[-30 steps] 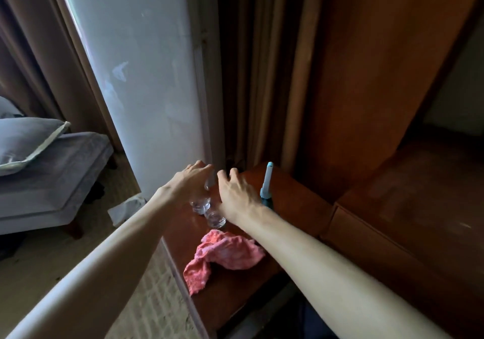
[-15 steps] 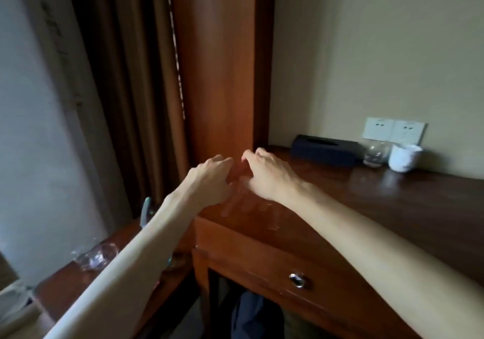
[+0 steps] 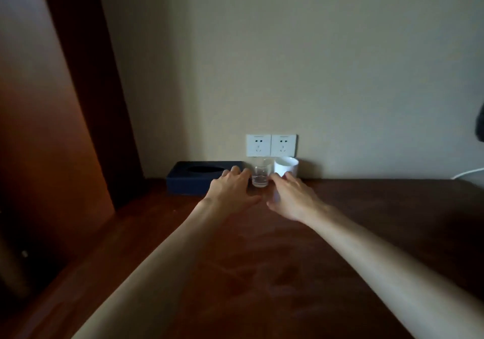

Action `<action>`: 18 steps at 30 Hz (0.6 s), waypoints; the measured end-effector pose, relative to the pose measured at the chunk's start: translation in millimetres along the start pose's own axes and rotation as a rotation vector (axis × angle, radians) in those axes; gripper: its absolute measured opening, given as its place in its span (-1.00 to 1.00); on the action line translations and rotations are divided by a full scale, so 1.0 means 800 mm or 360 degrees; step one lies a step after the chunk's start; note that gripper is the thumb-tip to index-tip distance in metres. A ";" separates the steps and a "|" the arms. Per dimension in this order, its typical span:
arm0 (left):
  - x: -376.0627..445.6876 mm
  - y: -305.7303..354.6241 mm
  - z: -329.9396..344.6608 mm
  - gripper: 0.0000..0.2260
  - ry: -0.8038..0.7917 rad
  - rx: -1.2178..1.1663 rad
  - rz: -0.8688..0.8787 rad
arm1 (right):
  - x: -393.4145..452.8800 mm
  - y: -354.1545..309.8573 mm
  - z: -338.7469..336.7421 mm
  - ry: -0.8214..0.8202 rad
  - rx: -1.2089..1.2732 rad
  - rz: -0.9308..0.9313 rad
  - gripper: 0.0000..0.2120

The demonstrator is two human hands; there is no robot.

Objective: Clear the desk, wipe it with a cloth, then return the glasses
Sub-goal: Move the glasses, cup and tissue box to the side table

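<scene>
dark object [image 3: 479, 123] cut by right edge, white cable [image 3: 468, 173] likewise

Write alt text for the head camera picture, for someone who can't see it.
Two bare hands, left hand and right hand, reach toward a clear glass on a dark wooden desk, beside a white cup and dark tissue box.

Dim room — beige wall [image 3: 314, 63], twin sockets [image 3: 271, 145], wooden wardrobe [image 3: 39, 129].
</scene>
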State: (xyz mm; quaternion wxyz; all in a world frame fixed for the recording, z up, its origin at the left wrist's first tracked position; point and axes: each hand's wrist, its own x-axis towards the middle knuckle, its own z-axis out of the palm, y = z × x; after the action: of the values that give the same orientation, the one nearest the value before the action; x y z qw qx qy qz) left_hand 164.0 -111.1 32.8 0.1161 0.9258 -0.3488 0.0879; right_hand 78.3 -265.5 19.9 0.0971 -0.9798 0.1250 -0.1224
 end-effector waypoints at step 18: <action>0.241 0.008 0.158 -0.42 0.0174 -0.0189 -0.0332 | 0.224 0.107 0.089 0.0277 0.0248 0.0434 -0.20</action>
State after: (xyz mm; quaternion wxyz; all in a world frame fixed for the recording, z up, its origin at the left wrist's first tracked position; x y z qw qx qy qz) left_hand 312.7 -271.3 -40.1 0.1983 0.9423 -0.2484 0.1050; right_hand 246.3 -383.7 -28.0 0.1772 -0.9289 0.2549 -0.2019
